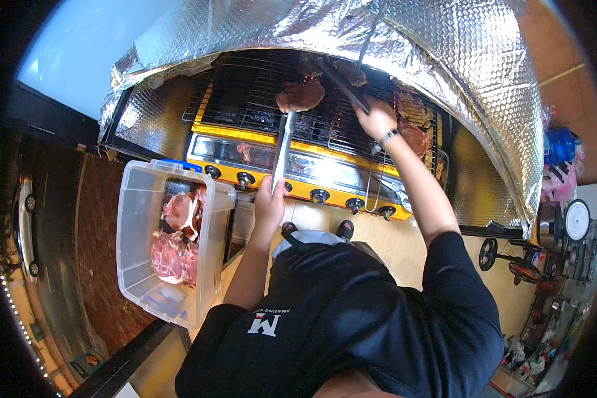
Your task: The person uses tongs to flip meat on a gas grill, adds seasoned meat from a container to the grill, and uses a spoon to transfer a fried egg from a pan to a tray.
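Left hand is gripping tongs, right hand a dark tool; grilling is apparently underway, meat slice likely needing flat placement.

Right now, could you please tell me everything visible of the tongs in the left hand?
The tongs look like shiny silvery metal, long and narrow. The left hand grips their near end; they reach across the grill front, slanting slightly right, to the edge of a browned meat slice. Their hold there is unclear.
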Motion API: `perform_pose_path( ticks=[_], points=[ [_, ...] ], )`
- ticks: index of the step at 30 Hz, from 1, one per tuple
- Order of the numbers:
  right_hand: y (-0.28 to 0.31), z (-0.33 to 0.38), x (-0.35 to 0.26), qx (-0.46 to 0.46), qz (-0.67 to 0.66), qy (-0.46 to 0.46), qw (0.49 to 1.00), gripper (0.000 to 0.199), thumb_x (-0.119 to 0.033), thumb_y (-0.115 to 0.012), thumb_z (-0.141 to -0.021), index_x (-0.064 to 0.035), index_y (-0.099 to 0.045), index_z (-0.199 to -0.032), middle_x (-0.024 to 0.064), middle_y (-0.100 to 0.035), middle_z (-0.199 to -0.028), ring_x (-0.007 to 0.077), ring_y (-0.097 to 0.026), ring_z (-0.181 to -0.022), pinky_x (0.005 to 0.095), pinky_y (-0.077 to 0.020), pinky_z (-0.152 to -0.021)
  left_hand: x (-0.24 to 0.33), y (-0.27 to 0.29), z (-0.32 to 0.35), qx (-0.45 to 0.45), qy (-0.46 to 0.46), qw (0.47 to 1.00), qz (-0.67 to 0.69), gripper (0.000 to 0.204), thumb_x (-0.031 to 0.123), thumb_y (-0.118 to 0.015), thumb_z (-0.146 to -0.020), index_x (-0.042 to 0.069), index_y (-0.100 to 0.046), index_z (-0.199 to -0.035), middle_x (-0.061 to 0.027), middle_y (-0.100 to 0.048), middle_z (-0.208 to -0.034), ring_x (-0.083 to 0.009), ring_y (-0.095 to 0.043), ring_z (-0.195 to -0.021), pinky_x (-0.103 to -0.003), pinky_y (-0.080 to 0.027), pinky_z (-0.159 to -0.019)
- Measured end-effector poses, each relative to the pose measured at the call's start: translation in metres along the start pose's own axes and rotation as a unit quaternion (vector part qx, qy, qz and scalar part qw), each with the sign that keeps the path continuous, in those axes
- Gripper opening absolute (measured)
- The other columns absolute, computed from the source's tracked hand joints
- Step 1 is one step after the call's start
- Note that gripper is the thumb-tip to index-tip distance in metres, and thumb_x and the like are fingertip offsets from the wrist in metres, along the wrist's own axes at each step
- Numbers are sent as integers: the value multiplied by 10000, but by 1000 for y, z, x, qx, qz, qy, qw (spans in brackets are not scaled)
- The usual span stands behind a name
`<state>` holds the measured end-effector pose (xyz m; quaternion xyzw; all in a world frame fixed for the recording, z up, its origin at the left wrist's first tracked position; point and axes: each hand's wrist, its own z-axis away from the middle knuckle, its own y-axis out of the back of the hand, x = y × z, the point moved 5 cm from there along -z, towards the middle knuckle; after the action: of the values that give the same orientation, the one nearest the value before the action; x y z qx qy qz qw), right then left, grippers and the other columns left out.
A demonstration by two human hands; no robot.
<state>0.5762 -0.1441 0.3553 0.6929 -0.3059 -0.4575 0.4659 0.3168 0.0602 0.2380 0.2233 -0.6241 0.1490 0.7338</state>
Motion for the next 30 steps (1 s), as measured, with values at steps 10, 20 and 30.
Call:
perform_pose_path(
  ticks=[10,20,30],
  points=[
    [-58,122,20,-145,-524,-281,791,286,-294,-560,-907,-51,-571,-755,16,-542,-560,90,-467,-382,224,-360,-359,54,-6,-48,84,-22,969,-230,327,335,-482,-922,20,-566,-950,-253,-612,-783,-445,-589,-764,-480,-463,-658],
    [-3,87,-4,-35,-298,-107,948,365,-313,-626,-827,-13,-662,-1033,138,-666,-736,149,-610,-646,290,-467,-626,27,16,-53,59,30,995,-73,337,344,-510,-925,25,-537,-820,-82,-523,-595,-214,-531,-552,-354,-416,-553],
    [23,86,-39,37,-12,53,998,372,-340,-584,-790,-49,-633,-1017,192,-635,-689,349,-635,-638,453,-512,-597,25,13,-47,63,33,997,4,314,311,-509,-934,21,-530,-815,-29,-486,-584,-124,-486,-538,-298,-392,-520]
  ],
)
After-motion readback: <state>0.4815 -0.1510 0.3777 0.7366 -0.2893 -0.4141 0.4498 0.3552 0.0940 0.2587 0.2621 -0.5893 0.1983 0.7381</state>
